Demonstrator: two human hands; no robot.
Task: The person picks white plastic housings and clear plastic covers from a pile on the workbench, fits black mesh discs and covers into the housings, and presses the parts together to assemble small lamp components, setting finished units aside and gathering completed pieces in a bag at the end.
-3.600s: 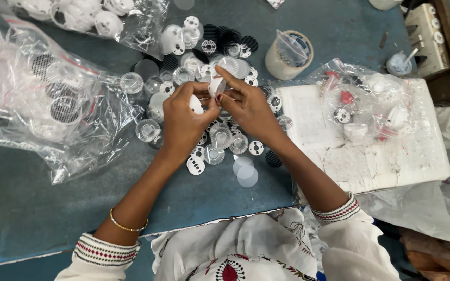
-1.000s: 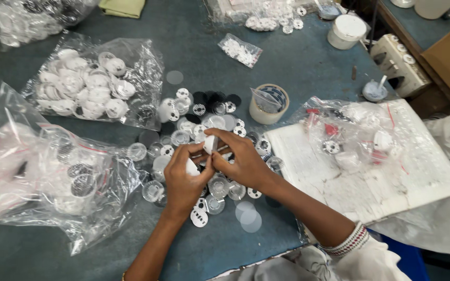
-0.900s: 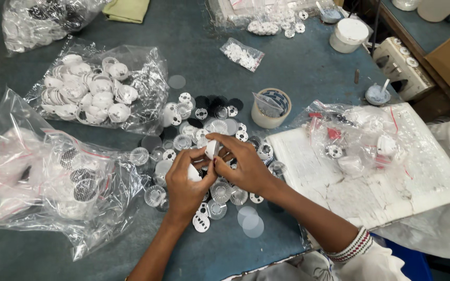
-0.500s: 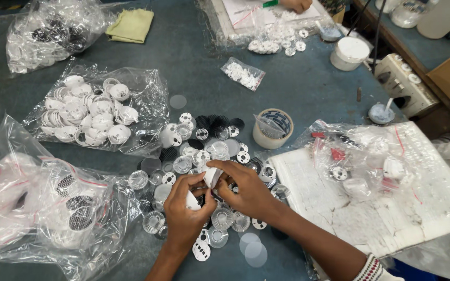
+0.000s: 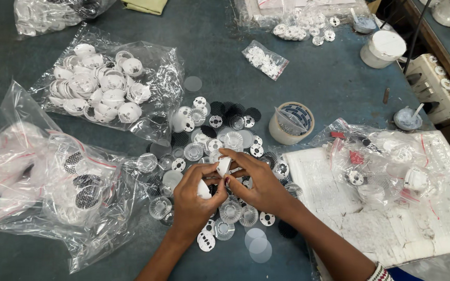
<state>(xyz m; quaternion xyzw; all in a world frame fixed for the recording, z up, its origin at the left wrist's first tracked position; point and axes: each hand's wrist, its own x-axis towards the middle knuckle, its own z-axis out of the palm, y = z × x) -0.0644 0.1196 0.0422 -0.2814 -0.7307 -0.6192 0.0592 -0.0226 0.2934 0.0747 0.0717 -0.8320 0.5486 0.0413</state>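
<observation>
A: What is held?
B: A small white plastic cone-shaped piece, centre frame, above the table.

A: How?
B: Left hand and right hand fingers pinch it, its long axis near upright, tilted right.

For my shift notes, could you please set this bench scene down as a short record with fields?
left hand: grips a small white piece, over the pile
right hand: fingers pinch the same small white piece
pile: clear, white and black round parts, loose on the table
table: blue-grey
left side: clear plastic bags holding round parts
right side: white foam slab under another bag
beside pile: tape roll
</observation>
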